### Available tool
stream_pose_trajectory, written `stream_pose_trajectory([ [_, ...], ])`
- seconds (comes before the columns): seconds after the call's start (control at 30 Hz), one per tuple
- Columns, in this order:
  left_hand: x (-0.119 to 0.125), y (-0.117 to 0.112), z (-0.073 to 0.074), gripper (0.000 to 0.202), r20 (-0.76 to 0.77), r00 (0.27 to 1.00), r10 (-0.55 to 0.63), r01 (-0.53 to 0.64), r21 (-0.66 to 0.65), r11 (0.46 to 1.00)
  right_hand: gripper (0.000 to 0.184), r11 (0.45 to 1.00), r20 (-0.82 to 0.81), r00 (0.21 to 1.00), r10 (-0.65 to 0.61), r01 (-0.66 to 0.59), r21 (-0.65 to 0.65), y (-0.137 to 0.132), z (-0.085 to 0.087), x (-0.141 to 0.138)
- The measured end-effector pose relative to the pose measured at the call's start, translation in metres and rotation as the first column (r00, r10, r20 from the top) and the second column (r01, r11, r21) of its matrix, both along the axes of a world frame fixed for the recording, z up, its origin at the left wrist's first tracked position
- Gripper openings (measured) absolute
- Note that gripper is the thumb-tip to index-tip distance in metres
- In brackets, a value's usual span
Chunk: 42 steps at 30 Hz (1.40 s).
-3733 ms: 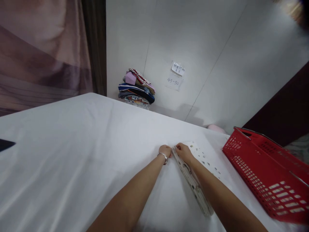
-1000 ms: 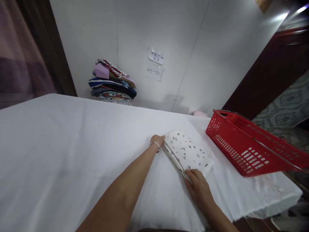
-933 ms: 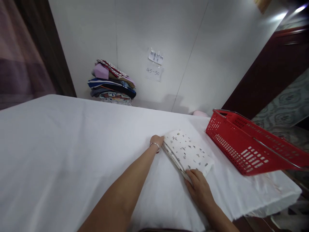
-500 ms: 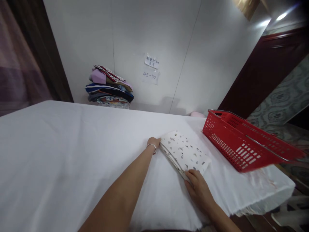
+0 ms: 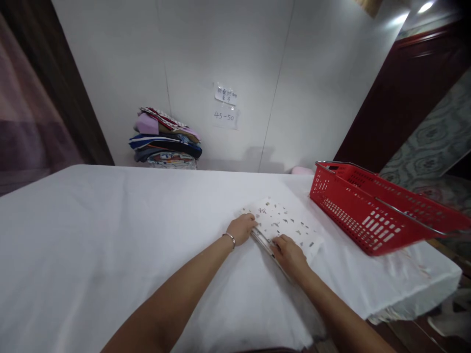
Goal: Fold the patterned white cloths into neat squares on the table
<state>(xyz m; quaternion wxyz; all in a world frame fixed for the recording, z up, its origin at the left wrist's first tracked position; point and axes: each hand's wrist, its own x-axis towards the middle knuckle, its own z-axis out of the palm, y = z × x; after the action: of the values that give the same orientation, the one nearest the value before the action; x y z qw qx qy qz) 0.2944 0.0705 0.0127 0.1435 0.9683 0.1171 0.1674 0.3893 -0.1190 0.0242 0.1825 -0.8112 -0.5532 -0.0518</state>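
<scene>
A folded white cloth [image 5: 285, 220] with small dark printed figures lies on the white-covered table, right of the middle. Its layered near edge faces me. My left hand [image 5: 242, 228], with a silver bracelet at the wrist, is closed on the left part of that edge. Farther along the same edge, my right hand [image 5: 290, 255] grips the layers, fingers on top. Both thumbs are hard to make out.
A red plastic basket [image 5: 353, 206] with metal handles stands on the table [image 5: 110, 235] at the right. Behind the far edge, a stack of folded fabrics [image 5: 165, 139] rests against the wall. Paper notes [image 5: 225, 105] hang there.
My right hand has moved up and left along the cloth's edge, nearer my left hand. My left hand has shifted slightly right and toward me onto the edge. The view has turned a little.
</scene>
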Motion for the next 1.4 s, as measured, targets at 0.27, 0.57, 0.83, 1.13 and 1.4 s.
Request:
stream_pose_trajectory([
  [0.27, 0.000, 0.006, -0.008, 0.025, 0.031, 0.999, -0.042, 0.040, 0.058, 0.998, 0.022, 1.000, 0.008, 1.000, 0.026, -0.026, 0.010, -0.006, -0.004, -0.003],
  [0.57, -0.007, 0.013, -0.017, 0.028, 0.080, 0.989, -0.122, 0.121, 0.016, 0.992, 0.026, 0.997, 0.101, 0.993, 0.059, -0.055, -0.047, -0.016, -0.011, -0.011],
  [0.83, -0.005, 0.012, -0.013, 0.018, 0.062, 0.986, -0.156, 0.134, 0.261, 0.956, 0.046, 0.990, 0.281, 0.957, 0.077, -0.107, 0.094, -0.048, -0.040, -0.012],
  [1.13, 0.002, 0.033, -0.022, 0.053, -0.002, 0.977, -0.214, 0.199, 0.380, 0.903, 0.066, 0.995, 0.357, 0.929, 0.095, -0.095, -0.017, -0.068, -0.046, -0.004],
  [1.4, 0.017, 0.048, -0.012, 0.046, -0.143, 0.950, -0.276, 0.310, 0.387, 0.868, 0.079, 0.953, 0.297, 0.912, 0.282, -0.229, -0.200, -0.096, -0.025, 0.013],
])
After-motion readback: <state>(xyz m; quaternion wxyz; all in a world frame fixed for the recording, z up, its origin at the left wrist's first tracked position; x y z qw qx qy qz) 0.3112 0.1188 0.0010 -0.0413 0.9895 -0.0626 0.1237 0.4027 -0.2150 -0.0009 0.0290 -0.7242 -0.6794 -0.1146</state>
